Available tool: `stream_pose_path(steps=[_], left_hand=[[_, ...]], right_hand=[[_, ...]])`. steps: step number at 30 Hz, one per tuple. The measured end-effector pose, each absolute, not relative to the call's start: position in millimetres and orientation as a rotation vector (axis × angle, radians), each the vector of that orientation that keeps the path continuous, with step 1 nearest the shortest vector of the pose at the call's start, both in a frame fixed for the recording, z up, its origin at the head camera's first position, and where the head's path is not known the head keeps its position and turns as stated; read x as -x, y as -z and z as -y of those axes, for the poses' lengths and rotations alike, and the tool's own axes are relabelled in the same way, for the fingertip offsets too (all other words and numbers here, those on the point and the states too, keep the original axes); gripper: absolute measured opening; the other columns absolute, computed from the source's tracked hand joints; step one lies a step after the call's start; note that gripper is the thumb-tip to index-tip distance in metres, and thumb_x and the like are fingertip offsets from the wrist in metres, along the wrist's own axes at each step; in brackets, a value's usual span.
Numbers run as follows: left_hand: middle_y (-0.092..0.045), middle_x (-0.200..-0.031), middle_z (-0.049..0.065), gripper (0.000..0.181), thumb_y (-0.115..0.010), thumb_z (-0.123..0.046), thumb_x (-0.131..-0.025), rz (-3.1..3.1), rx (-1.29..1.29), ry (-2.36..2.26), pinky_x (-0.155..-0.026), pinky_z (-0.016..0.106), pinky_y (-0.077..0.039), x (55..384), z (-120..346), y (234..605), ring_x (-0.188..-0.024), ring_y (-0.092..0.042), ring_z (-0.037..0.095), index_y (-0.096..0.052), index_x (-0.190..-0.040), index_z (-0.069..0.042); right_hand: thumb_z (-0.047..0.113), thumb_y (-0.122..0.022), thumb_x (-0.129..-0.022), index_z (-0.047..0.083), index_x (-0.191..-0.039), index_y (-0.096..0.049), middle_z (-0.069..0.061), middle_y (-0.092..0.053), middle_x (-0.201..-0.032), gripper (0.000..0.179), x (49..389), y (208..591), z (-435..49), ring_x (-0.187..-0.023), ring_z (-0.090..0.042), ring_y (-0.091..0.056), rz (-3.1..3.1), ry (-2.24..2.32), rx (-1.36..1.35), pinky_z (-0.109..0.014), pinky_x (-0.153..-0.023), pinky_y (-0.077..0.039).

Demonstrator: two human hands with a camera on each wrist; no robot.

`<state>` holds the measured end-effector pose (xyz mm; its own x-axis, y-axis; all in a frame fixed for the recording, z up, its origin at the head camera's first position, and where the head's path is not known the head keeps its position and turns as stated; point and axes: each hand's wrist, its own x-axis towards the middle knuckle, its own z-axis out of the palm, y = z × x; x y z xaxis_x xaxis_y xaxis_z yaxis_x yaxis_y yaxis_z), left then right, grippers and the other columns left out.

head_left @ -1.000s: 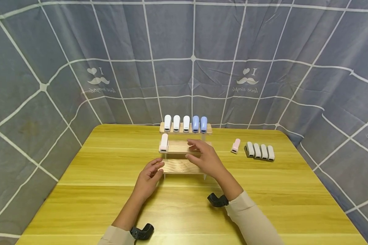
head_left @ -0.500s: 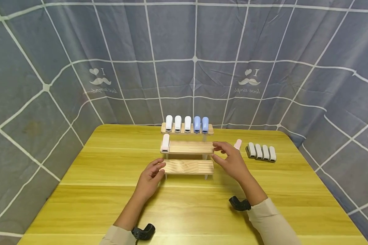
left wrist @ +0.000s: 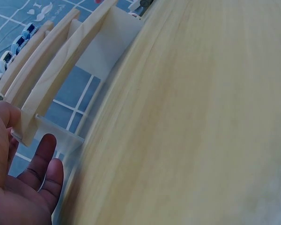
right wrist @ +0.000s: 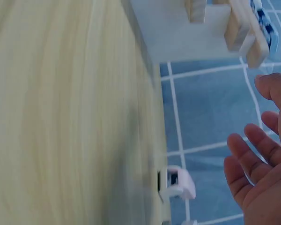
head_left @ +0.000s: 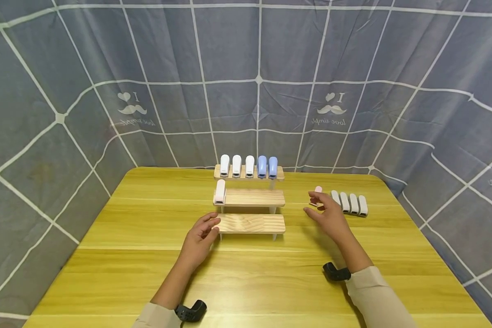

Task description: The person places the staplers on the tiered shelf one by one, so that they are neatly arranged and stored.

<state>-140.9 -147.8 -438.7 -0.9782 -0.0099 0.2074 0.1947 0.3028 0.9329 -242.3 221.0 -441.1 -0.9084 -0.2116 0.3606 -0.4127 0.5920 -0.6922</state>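
Note:
My left hand [head_left: 198,239] stays at the left end of the lowest board [head_left: 252,223] of a three-tier wooden display rack. In the left wrist view its thumb touches the board's corner, while the lower fingers are loosely curved beside the clear leg. Over the table on the right, my right hand [head_left: 330,216] holds nothing; thumb and fingers are apart. It partly covers a pink mini stapler [head_left: 318,188], whose dark front slot shows in the right wrist view. Another pale pink stapler [head_left: 220,191] stands at the left end of the middle board [head_left: 254,197].
On the top board [head_left: 281,174] stand three white staplers [head_left: 237,165] and two blue staplers [head_left: 262,166]. A row of several whitish staplers [head_left: 353,203] lies on the wooden table [head_left: 246,282] at right. Grey curtains [head_left: 229,105] with white lines enclose the table's back and sides.
My right hand has moved from over the middle board out to the right, to the pink stapler on the table. My left hand has stayed at the rack's end.

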Motion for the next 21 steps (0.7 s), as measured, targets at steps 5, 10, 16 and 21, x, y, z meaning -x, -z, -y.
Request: stream_pose_path(steps=[5,10,16,21], left_hand=[[-0.051,-0.143,0.018,0.028,-0.059,-0.001,-0.098,2.400,0.168,1.750,-0.093,0.037,-0.046,140.3,147.6,437.2,-0.122,-0.053,0.032,-0.064,-0.125,0.008],[-0.050,-0.144,0.018,0.029,-0.058,-0.001,-0.098,2.406,0.164,1.742,-0.093,0.037,-0.046,144.8,148.1,444.1,-0.124,-0.053,0.032,-0.064,-0.125,0.008],[-0.052,-0.144,0.011,0.029,-0.060,-0.004,-0.098,2.380,0.163,1.736,-0.093,0.037,-0.046,157.1,153.9,471.3,-0.123,-0.053,0.029,-0.065,-0.126,0.003],[-0.053,-0.143,0.005,0.029,-0.061,-0.007,-0.099,2.366,0.192,1.744,-0.092,0.034,-0.046,160.7,157.8,479.6,-0.122,-0.054,0.024,-0.067,-0.126,-0.002]], right_hand=[[0.014,-0.073,-0.092,-0.005,-0.140,-0.050,-0.025,-0.049,-0.138,0.056,255.0,441.6,-233.7,-0.123,-0.041,-0.049,2.631,-1.214,-0.477,-0.055,-0.091,-0.046],[0.013,-0.071,-0.092,-0.007,-0.143,-0.046,-0.030,-0.042,-0.142,0.060,268.2,444.1,-244.5,-0.126,-0.045,-0.044,2.696,-1.155,-0.424,-0.058,-0.092,-0.044],[0.017,-0.071,-0.093,-0.007,-0.149,-0.036,-0.033,-0.035,-0.146,0.070,277.4,443.7,-253.1,-0.129,-0.050,-0.039,2.793,-1.140,-0.410,-0.062,-0.099,-0.038],[0.020,-0.071,-0.093,-0.006,-0.152,-0.029,-0.034,-0.028,-0.152,0.076,284.0,444.7,-256.2,-0.132,-0.053,-0.035,2.866,-1.135,-0.433,-0.063,-0.103,-0.034]])
